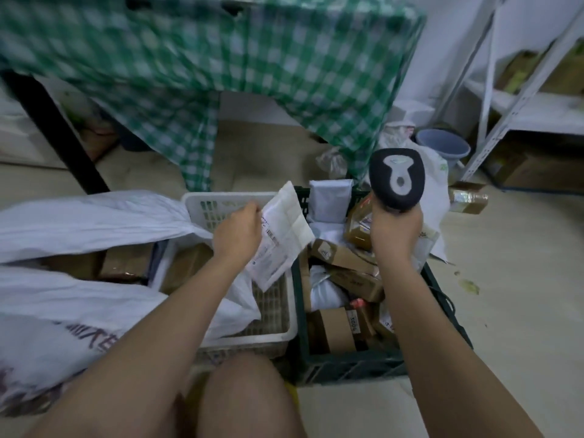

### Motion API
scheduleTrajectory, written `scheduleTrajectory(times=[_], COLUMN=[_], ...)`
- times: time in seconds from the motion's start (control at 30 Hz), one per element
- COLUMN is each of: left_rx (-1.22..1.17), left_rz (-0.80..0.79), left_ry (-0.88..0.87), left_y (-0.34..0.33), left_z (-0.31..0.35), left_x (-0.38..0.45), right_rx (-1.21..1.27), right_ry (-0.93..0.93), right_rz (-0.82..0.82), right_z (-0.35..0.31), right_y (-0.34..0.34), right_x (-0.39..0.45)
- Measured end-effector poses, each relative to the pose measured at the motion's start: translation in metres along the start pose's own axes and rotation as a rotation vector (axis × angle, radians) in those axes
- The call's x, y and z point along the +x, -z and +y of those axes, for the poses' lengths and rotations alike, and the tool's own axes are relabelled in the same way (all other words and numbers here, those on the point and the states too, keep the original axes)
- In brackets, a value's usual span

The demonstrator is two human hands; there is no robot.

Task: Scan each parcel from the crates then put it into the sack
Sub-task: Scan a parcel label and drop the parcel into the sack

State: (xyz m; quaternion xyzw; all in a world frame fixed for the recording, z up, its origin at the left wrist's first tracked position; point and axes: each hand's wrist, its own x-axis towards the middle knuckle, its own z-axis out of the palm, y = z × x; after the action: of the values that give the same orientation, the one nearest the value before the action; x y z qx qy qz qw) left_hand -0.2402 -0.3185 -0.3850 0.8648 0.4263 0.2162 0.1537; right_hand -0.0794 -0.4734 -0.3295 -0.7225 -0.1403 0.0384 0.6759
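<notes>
While the left hand (pixel 237 229) pinches the white mailer (pixel 282 235), the right hand (pixel 395 229), gripping the scanner (pixel 397 178), should aim at its label, held flat.

Single head-worn wide-angle view, looking forward and steeply down from the seated person's eye level, with both forearms entering from 6 o'clock and a knee (pixel 240 396) lying closest to the lens. The white crate (pixel 278 314) and dark crate (pixel 347 365) are sitting near centre at arm's reach, the sack (pixel 79 216) at 9 o'clock, shelving (pixel 521 99) receding at 2 o'clock.
</notes>
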Motion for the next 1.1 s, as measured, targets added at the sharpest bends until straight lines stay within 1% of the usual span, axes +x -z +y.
scheduleTrajectory(times=[0.1,0.17,0.23,0.33,0.4,0.47,0.53,0.6,0.73,0.77,0.8,0.87,0.93,1.03,1.1], left_rx=[-0.09,-0.223,-0.305,-0.42,-0.473,-0.508,-0.553,-0.63,-0.723,-0.752,-0.806,-0.884,-0.872,-0.797,-0.854], left_rz=[0.037,0.059,0.071,0.019,-0.031,-0.057,-0.052,-0.015,0.096,0.089,0.049,-0.077,-0.144,-0.071,-0.026], left_ry=[0.046,0.098,0.126,0.138,0.133,0.146,0.179,0.251,0.415,0.455,0.492,0.539,0.55,0.551,0.583], left_y=[0.03,0.047,0.06,0.074,0.078,0.078,0.075,0.072,0.072,0.072,0.072,0.071,0.067,0.065,0.065], left_z=[-0.009,-0.017,-0.027,-0.042,-0.056,-0.07,-0.084,-0.095,-0.111,-0.114,-0.115,-0.116,-0.119,-0.124,-0.127], left_x=[-0.013,-0.021,-0.03,-0.042,-0.049,-0.055,-0.061,-0.065,-0.063,-0.064,-0.065,-0.069,-0.072,-0.07,-0.069], right_rx=[-0.004,0.045,0.076,0.088,0.032,-0.027,-0.108,-0.172,-0.065,-0.028,0.0,0.027,0.033,-0.04,-0.037], right_ry=[0.013,-0.054,-0.123,-0.13,-0.114,-0.114,-0.13,-0.139,-0.197,-0.204,-0.212,-0.238,-0.252,-0.187,-0.133], right_rz=[-0.117,-0.226,-0.332,-0.459,-0.531,-0.563,-0.54,-0.508,-0.431,-0.401,-0.37,-0.324,-0.286,-0.233,-0.251], right_z=[-0.019,-0.026,-0.028,-0.02,-0.01,0.002,0.018,0.026,0.027,0.027,0.028,0.032,0.035,0.038,0.036], right_y=[-0.012,-0.026,-0.041,-0.063,-0.076,-0.088,-0.097,-0.104,-0.114,-0.114,-0.115,-0.118,-0.124,-0.128,-0.126], right_x=[-0.016,-0.031,-0.048,-0.073,-0.086,-0.096,-0.102,-0.106,-0.1,-0.099,-0.097,-0.096,-0.097,-0.098,-0.101])
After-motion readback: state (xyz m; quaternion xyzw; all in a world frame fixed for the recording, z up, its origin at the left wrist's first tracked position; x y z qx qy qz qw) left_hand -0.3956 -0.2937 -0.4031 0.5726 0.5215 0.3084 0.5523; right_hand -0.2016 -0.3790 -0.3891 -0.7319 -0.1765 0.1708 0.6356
